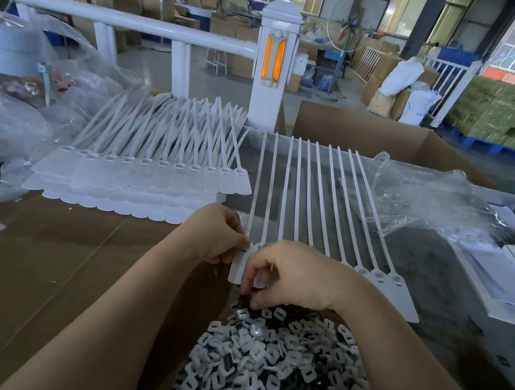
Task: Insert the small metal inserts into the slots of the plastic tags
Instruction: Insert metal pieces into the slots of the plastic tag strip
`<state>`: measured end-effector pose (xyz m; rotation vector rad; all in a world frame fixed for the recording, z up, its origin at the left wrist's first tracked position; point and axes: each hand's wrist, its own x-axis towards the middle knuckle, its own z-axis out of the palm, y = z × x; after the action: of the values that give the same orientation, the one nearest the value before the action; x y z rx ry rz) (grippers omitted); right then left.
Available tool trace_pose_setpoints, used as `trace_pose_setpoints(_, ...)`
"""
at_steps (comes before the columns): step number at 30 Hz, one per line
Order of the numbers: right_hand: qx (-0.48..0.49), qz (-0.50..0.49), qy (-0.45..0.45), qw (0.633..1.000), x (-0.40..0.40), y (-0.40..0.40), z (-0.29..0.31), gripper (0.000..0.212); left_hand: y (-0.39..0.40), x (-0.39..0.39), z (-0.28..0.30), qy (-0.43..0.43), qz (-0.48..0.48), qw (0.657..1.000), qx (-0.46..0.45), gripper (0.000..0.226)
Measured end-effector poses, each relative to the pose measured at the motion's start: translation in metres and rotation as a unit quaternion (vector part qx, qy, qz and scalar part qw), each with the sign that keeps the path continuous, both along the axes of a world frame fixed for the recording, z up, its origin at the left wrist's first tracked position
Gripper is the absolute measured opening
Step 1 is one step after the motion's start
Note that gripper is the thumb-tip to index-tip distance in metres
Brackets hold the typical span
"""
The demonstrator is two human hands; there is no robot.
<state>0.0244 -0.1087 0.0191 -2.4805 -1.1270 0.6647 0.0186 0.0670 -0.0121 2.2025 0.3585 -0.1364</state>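
A heap of small square grey-and-white inserts (275,371) fills the bench at 6 o'clock. Just above it, the right hand (292,271) curls its fingers down, fingertips at the heap's upper edge; what they pinch cannot be told. The left hand (217,235), at 11 o'clock from the right, pinches the head of a white plastic tag (240,266) in a fanned row of long-tailed tags (328,202). A stack of flat white tags (143,176) lies at 10 o'clock.
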Motion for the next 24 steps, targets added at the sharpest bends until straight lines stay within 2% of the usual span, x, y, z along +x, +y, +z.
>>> trace_pose_setpoints(5, -0.011, 0.003, 0.0, 1.0, -0.0027, 0.0005, 0.0037, 0.01, -0.0002, 0.0, -0.0007, -0.003, -0.001, 1.0, -0.001, 0.015)
trace_pose_setpoints(10, -0.02, 0.008, -0.002, 1.0, -0.005, 0.0003, 0.0046, 0.021, 0.0002, -0.0003, -0.0025, -0.011, -0.003, 1.0, 0.005, 0.014)
trace_pose_setpoints(20, -0.028, 0.014, -0.002, 0.999, -0.0052, 0.0014, 0.0057, 0.012, 0.0007, 0.0, -0.0016, -0.008, -0.004, 1.0, 0.004, 0.013)
trace_pose_setpoints(24, 0.006, 0.0, 0.027, 1.0, -0.0015, -0.0007, 0.0027, 0.01, 0.0002, -0.0016, -0.0016, -0.012, -0.005, 1.0, 0.007, 0.013)
